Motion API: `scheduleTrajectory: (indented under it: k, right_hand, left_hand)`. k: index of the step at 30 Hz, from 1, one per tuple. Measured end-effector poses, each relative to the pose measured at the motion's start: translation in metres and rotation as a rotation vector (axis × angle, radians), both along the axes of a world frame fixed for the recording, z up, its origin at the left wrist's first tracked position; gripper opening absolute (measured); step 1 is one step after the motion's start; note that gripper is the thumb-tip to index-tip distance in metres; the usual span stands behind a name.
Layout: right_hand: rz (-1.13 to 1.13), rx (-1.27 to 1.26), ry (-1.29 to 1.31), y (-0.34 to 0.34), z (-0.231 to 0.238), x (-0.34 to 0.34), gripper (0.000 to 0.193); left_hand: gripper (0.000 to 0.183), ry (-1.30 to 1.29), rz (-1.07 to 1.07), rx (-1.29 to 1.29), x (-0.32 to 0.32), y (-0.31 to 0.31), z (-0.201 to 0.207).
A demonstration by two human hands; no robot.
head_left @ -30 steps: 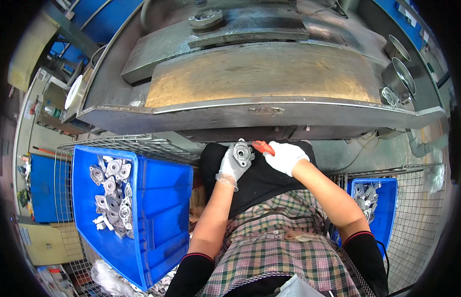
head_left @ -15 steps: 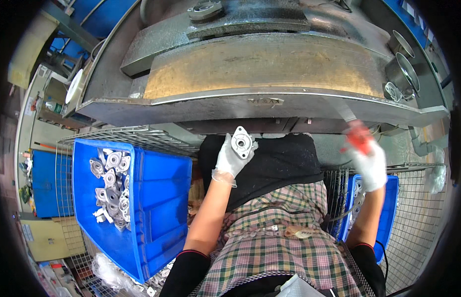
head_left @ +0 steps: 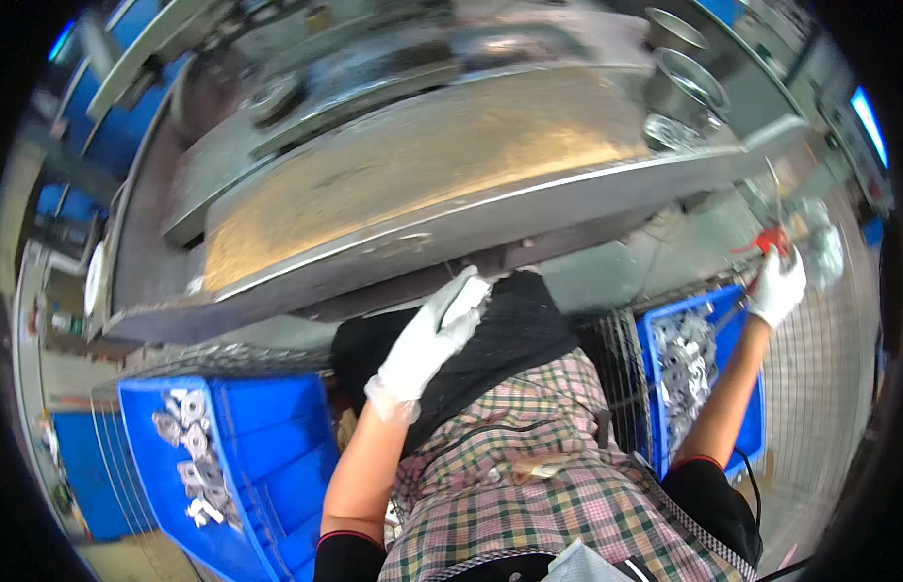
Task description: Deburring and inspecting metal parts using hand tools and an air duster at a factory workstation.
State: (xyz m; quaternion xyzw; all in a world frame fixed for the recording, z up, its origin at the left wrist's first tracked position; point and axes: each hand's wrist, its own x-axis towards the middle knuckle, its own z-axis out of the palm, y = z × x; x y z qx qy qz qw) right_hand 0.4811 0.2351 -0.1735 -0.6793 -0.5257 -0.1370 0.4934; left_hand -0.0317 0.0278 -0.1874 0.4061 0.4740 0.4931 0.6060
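My gloved left hand [head_left: 422,341] is over my lap, its fingers closed around a metal flange casting [head_left: 467,302]. The casting is turned nearly edge-on, so its face is mostly hidden. Out to the right, beyond the right-hand bin, my gloved right hand [head_left: 781,291] grips a red air blow gun [head_left: 771,240]. Its thin nozzle points up and away from me, well apart from the casting.
A blue bin [head_left: 286,436] with metal castings stands at my left; another blue bin [head_left: 728,325] with castings sits at my right. Ahead lies a metal workbench [head_left: 422,175], with metal cups [head_left: 684,92] at its right end. Wire mesh [head_left: 820,407] flanks the right bin.
My right hand has moved outward to the right with the blow gun. The casting in my left hand has turned from face-up to nearly edge-on. The whole view has swung and tilted.
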Motion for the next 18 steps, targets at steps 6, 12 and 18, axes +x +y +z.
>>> scheduleTrajectory:
  k: [6,12,18]
  right_hand:
    - [1.042,-0.658,0.3,-0.115,0.009,-0.174,0.044]
    - [1.13,-0.785,1.248,-0.155,-0.02,-0.192,0.055]
    - [0.674,-1.126,0.211,-0.152,-0.016,-0.078,0.046]
  left_hand:
    - [0.098,0.87,-0.204,0.358,0.073,0.031,0.04]
    - [0.087,1.211,-0.429,0.646,0.133,0.049,0.043]
    - [0.068,1.359,-0.614,0.704,0.103,0.06,0.067]
